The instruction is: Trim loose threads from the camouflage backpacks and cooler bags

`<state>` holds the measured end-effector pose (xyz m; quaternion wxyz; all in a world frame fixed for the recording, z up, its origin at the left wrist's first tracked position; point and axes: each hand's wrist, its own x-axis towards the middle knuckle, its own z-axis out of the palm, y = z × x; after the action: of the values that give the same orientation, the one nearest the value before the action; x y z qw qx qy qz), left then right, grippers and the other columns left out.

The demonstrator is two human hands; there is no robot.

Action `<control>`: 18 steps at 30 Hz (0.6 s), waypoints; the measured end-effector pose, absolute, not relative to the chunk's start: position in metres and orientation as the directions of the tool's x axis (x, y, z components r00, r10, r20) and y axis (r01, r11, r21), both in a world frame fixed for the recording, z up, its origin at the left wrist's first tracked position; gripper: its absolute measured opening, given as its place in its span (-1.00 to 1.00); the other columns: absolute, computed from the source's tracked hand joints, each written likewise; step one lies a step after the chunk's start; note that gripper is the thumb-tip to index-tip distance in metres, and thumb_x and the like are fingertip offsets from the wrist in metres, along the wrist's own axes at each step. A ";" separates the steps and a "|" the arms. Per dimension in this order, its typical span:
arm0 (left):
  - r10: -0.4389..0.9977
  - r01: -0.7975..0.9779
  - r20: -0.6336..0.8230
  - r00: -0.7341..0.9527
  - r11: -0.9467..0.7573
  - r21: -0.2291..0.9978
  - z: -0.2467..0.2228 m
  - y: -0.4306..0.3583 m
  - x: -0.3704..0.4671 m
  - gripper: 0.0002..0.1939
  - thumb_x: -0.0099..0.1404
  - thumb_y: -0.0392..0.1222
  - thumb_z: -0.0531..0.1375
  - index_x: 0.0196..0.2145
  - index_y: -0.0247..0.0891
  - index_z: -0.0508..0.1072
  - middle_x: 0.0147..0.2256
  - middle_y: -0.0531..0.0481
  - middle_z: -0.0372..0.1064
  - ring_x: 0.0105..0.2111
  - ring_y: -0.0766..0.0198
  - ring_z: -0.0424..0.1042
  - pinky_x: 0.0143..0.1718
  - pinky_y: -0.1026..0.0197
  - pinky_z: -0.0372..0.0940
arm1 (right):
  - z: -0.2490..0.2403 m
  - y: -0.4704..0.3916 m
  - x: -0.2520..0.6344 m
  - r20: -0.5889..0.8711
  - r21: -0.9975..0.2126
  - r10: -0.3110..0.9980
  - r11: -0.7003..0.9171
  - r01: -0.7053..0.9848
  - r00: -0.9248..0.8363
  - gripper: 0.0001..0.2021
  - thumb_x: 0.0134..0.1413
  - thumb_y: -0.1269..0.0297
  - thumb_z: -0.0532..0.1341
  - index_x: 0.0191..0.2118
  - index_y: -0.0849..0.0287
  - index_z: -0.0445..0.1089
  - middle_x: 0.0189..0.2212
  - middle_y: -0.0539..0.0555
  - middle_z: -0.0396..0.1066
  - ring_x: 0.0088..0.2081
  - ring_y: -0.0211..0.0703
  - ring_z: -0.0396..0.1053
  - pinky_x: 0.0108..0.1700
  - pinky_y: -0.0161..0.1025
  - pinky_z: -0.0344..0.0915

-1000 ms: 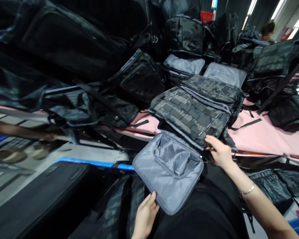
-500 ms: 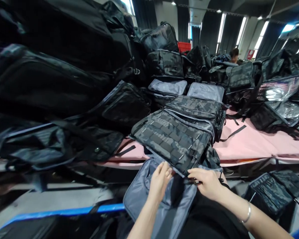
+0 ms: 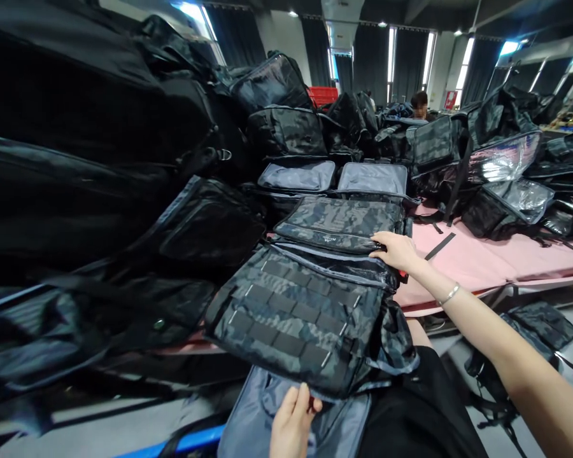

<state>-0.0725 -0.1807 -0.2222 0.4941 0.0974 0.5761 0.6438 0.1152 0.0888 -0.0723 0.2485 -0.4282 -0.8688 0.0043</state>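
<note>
Head view: the camouflage bag lies between the right hand, pinching its far section, and left hand, curled nearer, grip unclear.

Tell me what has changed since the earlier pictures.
The left hand let go of the outer edge of the gray-lined flap and moved to the near edge of the webbed camouflage panel. The right hand left that panel's near right corner and reached forward to the right end of the upper camouflage section. The flap stays open.
</note>
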 end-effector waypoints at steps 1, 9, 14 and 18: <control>0.731 -0.524 -0.452 -0.512 0.151 0.838 -0.223 -0.184 -0.076 -0.51 -0.28 0.12 0.40 -0.56 -0.29 0.32 -0.61 0.14 0.22 -0.56 0.38 0.23 -0.46 0.30 0.24 | -0.071 0.091 0.115 0.402 -0.211 0.761 0.618 0.757 -0.509 -0.71 0.05 0.11 0.18 -0.09 0.01 0.40 -0.04 -0.01 0.40 -0.06 -0.08 0.38 -0.09 -0.16 0.33; 0.591 -0.455 -0.510 -0.625 0.255 0.853 -0.226 -0.196 -0.132 -0.46 -0.49 0.01 0.44 -0.52 -0.34 0.44 -0.56 0.06 0.38 -0.52 0.30 0.34 -0.43 0.28 0.30 | -0.064 0.099 0.149 0.355 -0.088 0.867 0.403 0.911 -0.349 -0.73 0.16 0.14 0.01 -0.16 0.05 0.41 -0.27 0.08 0.51 -0.23 -0.07 0.44 -0.29 -0.25 0.22; 0.596 -0.419 -0.485 -0.640 0.259 0.870 -0.216 -0.184 -0.169 -0.53 -0.43 -0.06 0.42 -0.50 -0.32 0.45 -0.53 0.07 0.39 -0.53 0.34 0.30 -0.48 0.32 0.28 | -0.054 0.095 0.171 0.385 -0.041 0.863 0.370 0.928 -0.327 -0.70 0.14 0.10 0.00 -0.22 0.10 0.42 -0.36 0.10 0.51 -0.28 -0.06 0.44 -0.32 -0.27 0.16; 0.659 -0.377 -0.415 -0.627 0.210 0.902 -0.205 -0.158 -0.192 -0.69 -0.31 -0.10 0.34 -0.60 -0.30 0.37 -0.65 0.14 0.24 -0.64 0.43 0.14 -0.64 0.37 0.14 | -0.051 0.072 0.174 0.379 -0.011 0.844 0.414 0.910 -0.380 -0.70 0.11 0.09 0.03 -0.25 0.13 0.41 -0.41 0.10 0.51 -0.35 -0.08 0.43 -0.37 -0.28 0.10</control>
<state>-0.1916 -0.1585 -0.2053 0.4182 0.1076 0.6557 0.6193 0.1744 0.0719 -0.0509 0.1655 -0.5318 -0.8245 -0.1001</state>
